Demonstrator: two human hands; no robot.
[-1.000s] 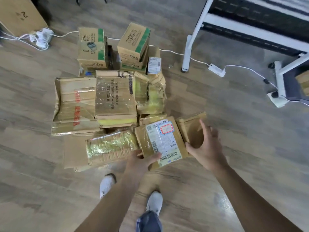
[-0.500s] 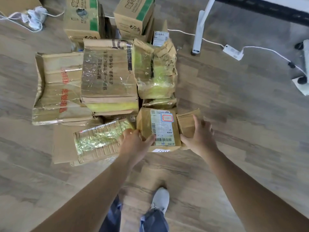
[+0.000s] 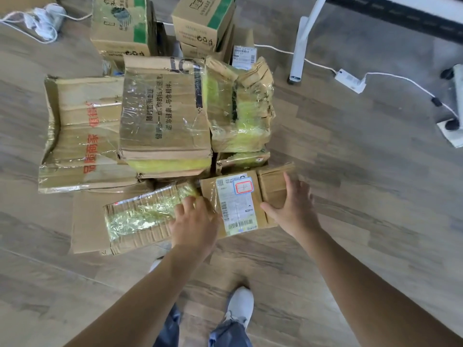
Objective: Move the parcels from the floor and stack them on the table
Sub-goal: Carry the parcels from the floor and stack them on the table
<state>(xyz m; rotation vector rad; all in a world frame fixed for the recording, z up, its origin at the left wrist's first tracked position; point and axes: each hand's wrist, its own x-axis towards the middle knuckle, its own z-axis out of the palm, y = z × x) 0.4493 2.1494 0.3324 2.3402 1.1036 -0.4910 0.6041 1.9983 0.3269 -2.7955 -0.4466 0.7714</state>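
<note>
Several taped cardboard parcels lie heaped on the wooden floor. Nearest to me is a flat parcel with a white shipping label (image 3: 235, 204). My left hand (image 3: 194, 221) curls its fingers over that parcel's left edge, between it and a long parcel wrapped in yellowish tape (image 3: 142, 216). My right hand (image 3: 293, 206) lies with straight fingers on a small plain brown parcel (image 3: 271, 184) at the labelled parcel's right side, and its thumb reaches toward the labelled one. A white table leg (image 3: 298, 46) stands at the back right.
Bigger parcels (image 3: 162, 116) fill the middle of the heap, and green-striped cartons (image 3: 203, 18) stand behind. A white power strip and cable (image 3: 350, 80) cross the floor on the right. My feet (image 3: 239, 304) are just below the heap. A chair's wheeled base (image 3: 451, 121) is at far right.
I have leaned closer to the heap. My left hand has shifted from the labelled parcel's front to its left edge, and my right hand has settled flatter on the small brown parcel.
</note>
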